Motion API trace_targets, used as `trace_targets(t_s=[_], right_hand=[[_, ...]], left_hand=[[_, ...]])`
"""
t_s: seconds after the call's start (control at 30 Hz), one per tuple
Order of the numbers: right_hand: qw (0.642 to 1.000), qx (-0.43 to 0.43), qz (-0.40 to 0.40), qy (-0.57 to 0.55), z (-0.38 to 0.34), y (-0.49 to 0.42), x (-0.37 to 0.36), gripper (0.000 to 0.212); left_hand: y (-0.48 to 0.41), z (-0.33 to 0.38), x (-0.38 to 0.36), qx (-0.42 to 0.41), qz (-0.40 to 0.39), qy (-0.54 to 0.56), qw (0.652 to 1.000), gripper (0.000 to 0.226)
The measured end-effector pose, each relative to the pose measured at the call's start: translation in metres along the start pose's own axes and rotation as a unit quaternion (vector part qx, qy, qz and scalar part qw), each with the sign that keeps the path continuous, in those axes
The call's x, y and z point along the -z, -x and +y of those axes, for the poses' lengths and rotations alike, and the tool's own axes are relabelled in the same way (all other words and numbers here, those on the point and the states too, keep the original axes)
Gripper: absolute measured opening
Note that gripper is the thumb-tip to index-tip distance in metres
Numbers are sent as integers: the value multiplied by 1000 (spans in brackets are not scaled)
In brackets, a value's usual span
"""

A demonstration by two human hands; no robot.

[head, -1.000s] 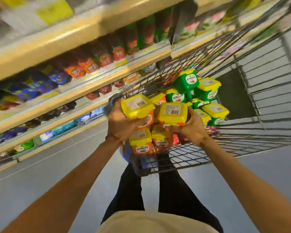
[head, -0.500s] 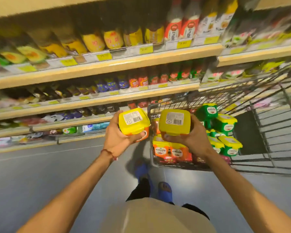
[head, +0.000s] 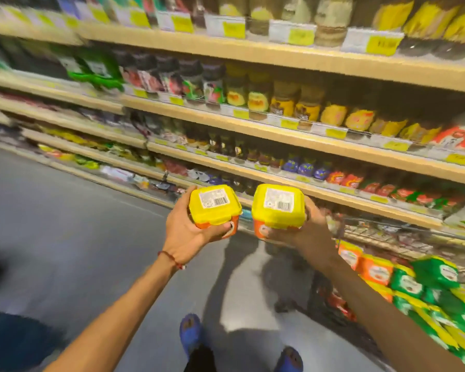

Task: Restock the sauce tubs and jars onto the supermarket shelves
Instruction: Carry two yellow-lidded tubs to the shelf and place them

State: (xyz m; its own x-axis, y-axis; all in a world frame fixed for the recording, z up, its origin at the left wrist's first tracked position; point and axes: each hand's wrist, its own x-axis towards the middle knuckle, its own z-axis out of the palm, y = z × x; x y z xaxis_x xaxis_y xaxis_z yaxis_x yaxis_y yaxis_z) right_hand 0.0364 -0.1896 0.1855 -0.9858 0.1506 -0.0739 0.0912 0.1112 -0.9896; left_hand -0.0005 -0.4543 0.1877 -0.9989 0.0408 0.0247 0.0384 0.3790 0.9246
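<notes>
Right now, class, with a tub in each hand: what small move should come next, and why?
The left hand grips one yellow-lidded tub, the right hand a second tub. Both hang in the air short of the shelves, neither set down yet. So probably carry them forward to the shelves, though blur hides which shelf holds matching tubs.
</notes>
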Motion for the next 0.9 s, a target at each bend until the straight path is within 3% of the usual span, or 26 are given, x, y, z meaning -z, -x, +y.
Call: trace_targets(t_s=[0.33, 0.43, 0.57, 0.9], right_hand=[[997, -1, -47, -55, -60, -79, -235, 90], [996, -5, -64, -70, -84, -103, -293, 88], [992, -3, -105, -69, -110, -149, -361, 85], [982, 97, -159, -2, -175, -306, -525, 92]], left_hand=[[-71, -59, 208, -2, 87, 13, 996, 111], [-98, -71, 258, -20, 103, -3, 994, 103], [-139, -87, 313, -12, 134, 29, 991, 109], [-292, -118, 454, 2, 216, 52, 975, 109]])
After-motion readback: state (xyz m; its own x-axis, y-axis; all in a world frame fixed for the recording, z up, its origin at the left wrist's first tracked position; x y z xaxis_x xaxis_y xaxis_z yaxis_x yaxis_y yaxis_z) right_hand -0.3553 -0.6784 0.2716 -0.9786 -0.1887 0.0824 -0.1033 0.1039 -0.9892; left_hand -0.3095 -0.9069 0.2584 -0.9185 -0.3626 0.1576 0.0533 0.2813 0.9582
